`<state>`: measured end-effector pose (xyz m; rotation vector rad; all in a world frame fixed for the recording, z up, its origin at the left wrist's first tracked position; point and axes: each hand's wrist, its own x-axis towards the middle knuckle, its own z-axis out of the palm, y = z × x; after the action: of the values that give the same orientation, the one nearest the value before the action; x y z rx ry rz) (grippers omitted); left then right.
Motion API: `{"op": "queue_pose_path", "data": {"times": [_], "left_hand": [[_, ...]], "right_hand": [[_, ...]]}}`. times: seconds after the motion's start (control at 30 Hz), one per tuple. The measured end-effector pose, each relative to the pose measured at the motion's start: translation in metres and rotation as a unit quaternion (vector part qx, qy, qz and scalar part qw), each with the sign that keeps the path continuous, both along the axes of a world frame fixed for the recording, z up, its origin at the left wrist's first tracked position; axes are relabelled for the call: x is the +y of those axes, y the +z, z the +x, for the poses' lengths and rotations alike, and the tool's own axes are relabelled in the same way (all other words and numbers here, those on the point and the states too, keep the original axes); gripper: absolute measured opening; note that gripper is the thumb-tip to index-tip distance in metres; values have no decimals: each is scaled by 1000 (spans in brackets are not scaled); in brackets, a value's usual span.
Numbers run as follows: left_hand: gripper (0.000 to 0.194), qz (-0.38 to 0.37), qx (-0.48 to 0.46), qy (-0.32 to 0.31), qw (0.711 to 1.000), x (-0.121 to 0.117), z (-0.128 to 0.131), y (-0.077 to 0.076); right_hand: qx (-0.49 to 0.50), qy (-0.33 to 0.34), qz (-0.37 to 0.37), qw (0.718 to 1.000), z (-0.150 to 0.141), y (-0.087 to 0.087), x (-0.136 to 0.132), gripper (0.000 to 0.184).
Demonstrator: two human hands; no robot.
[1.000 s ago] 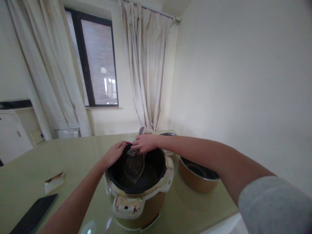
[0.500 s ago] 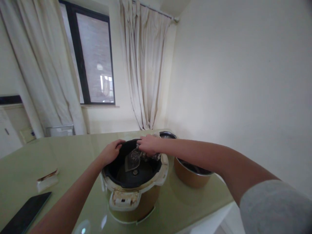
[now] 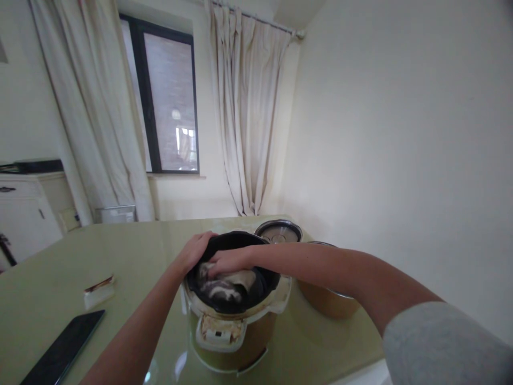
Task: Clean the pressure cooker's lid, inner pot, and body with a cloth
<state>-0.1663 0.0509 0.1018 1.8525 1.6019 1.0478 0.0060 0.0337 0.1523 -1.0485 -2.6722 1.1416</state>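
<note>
An electric cooker with its lid off stands on the table, its dark interior open towards me. My left hand grips the far left part of the black rim, fingers curled over the edge. My right hand reaches down inside and presses a grey-and-white patterned cloth against the left inner side. The cloth is bunched and smeared by motion. My fingertips are partly buried in its folds.
Behind my right forearm sit a brown pot with a metal rim and a round dark-edged lid. On the left of the green table lie a dark flat device and a small clear packet. A wall is to the right.
My right hand has moved from the far rim down into the cooker, taking the cloth with it. My left hand stays on the rim. The view has shifted slightly left.
</note>
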Motion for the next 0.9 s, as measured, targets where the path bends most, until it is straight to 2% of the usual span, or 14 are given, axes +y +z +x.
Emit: {"op": "queue_pose_path", "data": {"times": [0.03,0.1,0.2,0.23,0.3,0.33,0.4,0.47,0.53,0.6,0.67,0.77,0.83,0.9], "left_hand": [[69,-9,-21,-6,1000,0,-1,-1],[78,-28,-67,-11,997,0,-2,-2],[84,-53,-112,-10,992,0,-3,-5],[82,-55,-118,-10,991,0,-3,-5],[73,-55,-114,-6,992,-1,-2,-5],[68,-50,-109,-2,993,-1,-1,-5],[61,-37,-101,4,994,-2,0,-4],[60,-22,-96,5,995,-2,1,-3],[60,-13,-89,8,996,-2,2,-2],[60,-9,-83,10,996,-2,3,-1],[58,-6,-81,4,997,-1,5,1],[56,-12,-84,-14,996,3,6,4],[56,-19,-85,-18,996,4,6,5],[57,-23,-85,-19,996,4,5,6]], "right_hand": [[46,-38,4,998,-2,-3,1,9],[112,-83,-40,989,-2,-10,3,17],[149,-100,-128,975,16,-15,-3,18],[133,-74,-141,978,27,-13,-6,19],[55,22,-123,991,54,3,-12,22],[6,77,-111,991,69,14,-14,25],[-77,145,-90,982,93,41,-17,33],[-110,185,-45,975,105,64,-22,49],[-101,189,5,977,105,72,-29,70],[-67,187,3,980,94,66,-37,83],[-5,173,-27,985,75,50,-46,80],[124,61,-8,990,44,22,-55,76],[171,-17,12,985,31,9,-57,79],[171,-24,3,985,31,4,-54,78]]}}
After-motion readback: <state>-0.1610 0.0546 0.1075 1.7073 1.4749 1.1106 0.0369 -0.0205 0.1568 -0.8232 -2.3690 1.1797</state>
